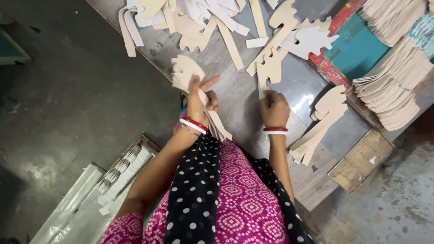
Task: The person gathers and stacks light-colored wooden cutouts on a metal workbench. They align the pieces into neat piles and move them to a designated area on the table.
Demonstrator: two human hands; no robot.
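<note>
The left hand [199,101] has its grip clenched round a fanned bundle of beige, comb-edged cut leather pieces [187,74], held upright off the grey worn surface [235,97], seemingly to keep gathered ones together. Just right of that bundle, the right hand [273,110] pinches one matching flat beige piece [270,70] lying on the surface. Beyond the bundle, loose offcuts [199,20] lie scattered.

A worn grey worktable [253,97] stands on a dark stained concrete floor [68,104].

A fanned stack of beige cut-outs [190,77] held upright off the table edge — another single cut-out [270,72] lies flat.
</note>
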